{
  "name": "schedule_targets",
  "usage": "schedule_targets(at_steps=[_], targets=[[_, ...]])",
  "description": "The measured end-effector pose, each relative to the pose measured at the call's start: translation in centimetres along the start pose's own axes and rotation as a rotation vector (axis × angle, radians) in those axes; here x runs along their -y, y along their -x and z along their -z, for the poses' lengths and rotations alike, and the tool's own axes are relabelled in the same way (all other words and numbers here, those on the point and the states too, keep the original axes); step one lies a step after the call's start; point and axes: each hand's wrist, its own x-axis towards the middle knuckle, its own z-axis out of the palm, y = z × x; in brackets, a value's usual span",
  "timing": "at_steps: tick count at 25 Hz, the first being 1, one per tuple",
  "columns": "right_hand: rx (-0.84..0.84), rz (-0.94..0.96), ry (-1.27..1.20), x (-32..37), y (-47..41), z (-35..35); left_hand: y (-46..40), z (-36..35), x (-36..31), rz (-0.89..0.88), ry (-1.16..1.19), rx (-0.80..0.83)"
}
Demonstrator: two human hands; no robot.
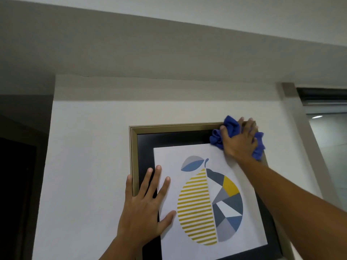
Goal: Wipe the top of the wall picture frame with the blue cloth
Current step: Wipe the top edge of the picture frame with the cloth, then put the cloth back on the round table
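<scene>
Head camera view: nearest, at lower centre, the left hand lies flat with all 5 fingers spread wide, palm across the left rail and glass of the gold-edged, black-matted wall picture frame, probably to steady it against the wall while it is wiped. Farther up, at the upper right, the right hand presses the bunched blue cloth onto the frame's top right corner, fingers curled over the top edge, holding cloth only.
</scene>
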Motion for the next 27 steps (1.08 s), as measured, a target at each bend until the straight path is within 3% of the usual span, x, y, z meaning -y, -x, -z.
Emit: schedule_targets(at_steps=[2, 6, 9, 12, 16, 20, 25, 27], targets=[[0.019, 0.114, -0.001, 4.5, 3.2, -1.6, 0.1, 0.1, -0.2, -0.006, -0.001, -0.004], [0.148, 0.538, 0.023, 14.0, 11.8, -6.0, 0.6, -0.3, 0.0, -0.04, -0.01, -0.005], [0.219, 0.617, 0.076, 15.9, 13.6, -7.0, 0.8, -1.1, 0.3, -0.05, 0.012, 0.007], [0.216, 0.647, 0.154, 12.9, 11.7, -5.0, 1.2, -1.0, 0.0, -0.056, -0.004, -0.025], [0.168, 0.265, 0.241, 3.9, 6.0, 0.6, 1.6, 0.0, -4.2, -0.043, 0.016, -0.036], [0.181, 0.349, 0.423, -7.9, 3.6, 7.9, -0.6, -0.7, -14.7, -0.081, 0.146, -0.048], [0.385, 0.398, 0.573, -28.6, 10.5, 16.5, -0.5, -4.4, -37.1, -0.186, 0.47, 0.065], [0.508, 0.317, 0.613, -37.4, 15.7, 20.0, 2.4, -5.9, -46.7, -0.235, 0.62, 0.152]])
